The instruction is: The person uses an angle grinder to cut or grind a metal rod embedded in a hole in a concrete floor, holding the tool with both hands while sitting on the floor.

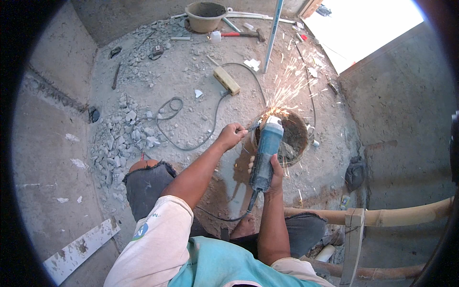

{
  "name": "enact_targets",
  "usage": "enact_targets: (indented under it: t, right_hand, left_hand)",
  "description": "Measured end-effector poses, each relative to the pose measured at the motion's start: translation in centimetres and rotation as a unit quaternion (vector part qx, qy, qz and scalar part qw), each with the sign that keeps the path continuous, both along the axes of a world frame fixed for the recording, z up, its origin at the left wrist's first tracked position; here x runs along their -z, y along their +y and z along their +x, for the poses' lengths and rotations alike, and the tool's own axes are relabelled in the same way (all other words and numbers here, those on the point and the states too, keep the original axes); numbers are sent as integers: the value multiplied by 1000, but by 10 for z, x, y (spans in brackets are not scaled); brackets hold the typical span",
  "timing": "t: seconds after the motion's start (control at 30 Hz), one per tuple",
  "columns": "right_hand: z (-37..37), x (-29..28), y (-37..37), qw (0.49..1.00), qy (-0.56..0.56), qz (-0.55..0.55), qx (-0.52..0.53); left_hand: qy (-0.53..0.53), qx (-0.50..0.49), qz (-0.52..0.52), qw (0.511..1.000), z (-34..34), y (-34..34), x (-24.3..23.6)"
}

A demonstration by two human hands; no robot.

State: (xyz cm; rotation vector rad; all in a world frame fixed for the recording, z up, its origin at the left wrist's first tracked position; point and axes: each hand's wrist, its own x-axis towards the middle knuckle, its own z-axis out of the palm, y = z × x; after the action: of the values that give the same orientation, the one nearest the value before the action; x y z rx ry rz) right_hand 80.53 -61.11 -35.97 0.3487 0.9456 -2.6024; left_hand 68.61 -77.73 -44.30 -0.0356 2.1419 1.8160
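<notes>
My right hand [274,173] grips the body of a blue angle grinder [265,149], its cord hanging from the rear end. At the grinder's head, bright orange sparks [284,93] spray up and to the right across the floor. My left hand [230,135] pinches a thin metal piece [248,129] against or very near the grinder's head; the contact point is hidden by sparks and the tool. Beneath the grinder sits a round bucket [300,125] holding dark, rough material.
Broken rubble [125,143] covers the left floor. A power strip [226,80] lies among looped cables. Farther back are a basin [204,21], a red-handled hammer [239,34] and an upright pipe [272,40]. Bamboo poles [397,215] cross the lower right. Concrete walls surround the space.
</notes>
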Motion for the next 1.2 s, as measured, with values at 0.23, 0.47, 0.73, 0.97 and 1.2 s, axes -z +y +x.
enact_targets:
  t: [0.23, 0.47, 0.73, 0.97, 1.2]
  right_hand:
    - [-3, -15, 3, 998, 34, -34, 28]
    - [-10, -37, 12, 993, 80, -66, 57]
    - [-5, -62, -6, 987, 124, -61, 85]
    - [4, -80, 1, 982, 169, -58, 62]
    - [11, -86, 5, 983, 162, -61, 56]
  left_hand:
    - [-11, -13, 23, 1000, -4, -10, -7]
    - [-28, 24, 204, 978, -17, -35, -102]
    - [-3, 127, 389, 912, 2, -62, -189]
    - [4, 118, 360, 926, 15, -59, -209]
    - [-26, 99, 300, 948, 16, -42, -193]
